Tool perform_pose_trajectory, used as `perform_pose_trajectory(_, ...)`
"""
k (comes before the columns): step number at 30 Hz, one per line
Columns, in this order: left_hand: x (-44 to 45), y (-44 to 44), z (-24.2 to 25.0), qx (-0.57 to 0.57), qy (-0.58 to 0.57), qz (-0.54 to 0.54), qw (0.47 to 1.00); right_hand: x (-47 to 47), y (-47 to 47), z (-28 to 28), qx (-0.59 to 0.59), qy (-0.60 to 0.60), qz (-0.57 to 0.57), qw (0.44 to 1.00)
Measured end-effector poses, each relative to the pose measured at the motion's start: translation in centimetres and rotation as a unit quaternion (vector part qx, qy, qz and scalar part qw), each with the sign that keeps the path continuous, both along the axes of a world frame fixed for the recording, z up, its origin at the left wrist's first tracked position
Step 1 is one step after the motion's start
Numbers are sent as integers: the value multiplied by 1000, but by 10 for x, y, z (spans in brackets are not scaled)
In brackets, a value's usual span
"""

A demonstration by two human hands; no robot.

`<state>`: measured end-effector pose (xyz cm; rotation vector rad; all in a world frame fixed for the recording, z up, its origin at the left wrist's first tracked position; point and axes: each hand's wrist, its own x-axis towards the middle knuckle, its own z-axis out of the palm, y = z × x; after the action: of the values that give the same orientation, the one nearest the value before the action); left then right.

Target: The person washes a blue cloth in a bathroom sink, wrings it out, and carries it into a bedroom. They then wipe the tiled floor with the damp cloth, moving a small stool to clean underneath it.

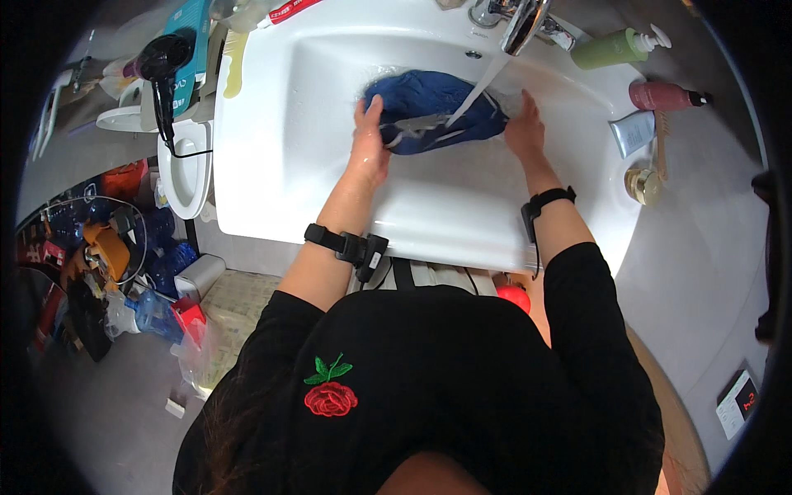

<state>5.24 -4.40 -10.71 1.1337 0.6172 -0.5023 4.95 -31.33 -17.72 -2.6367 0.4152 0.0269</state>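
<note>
A wet blue cloth garment [427, 90] is spread in the white washbasin [322, 179], with its opening facing up and a pale cord or trim along the edge. My left hand [370, 139] holds its left end, thumb and fingers at the fabric's edge. At the opposite end, my right hand [526, 127] grips the right edge; part of its grip is hidden by the cloth. From the chrome faucet [523, 31] a stream of water [476, 93] falls onto the garment's opening. Water pools around the fabric.
A green pump bottle [609, 49], a pink bottle [659, 96], a light-blue tube [632, 133] and a gold-lidded jar [643, 187] line the basin's right side. A yellow-green comb [234, 68] lies on the left rim. Beyond it are a black hair dryer [164, 59] and a toilet [185, 167].
</note>
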Motion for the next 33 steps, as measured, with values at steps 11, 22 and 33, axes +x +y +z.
perform_pose_trajectory(11,-15,8,-29,-20,76,30,996,-8,66,-3,8,175,74,982)
perform_pose_trajectory(22,13,-17,-32,-293,77,-7,953,-71,138,110,258,-139,220,930)
perform_pose_trajectory(33,-6,-20,22,-15,54,-97,994,9,25,44,481,358,-79,797)
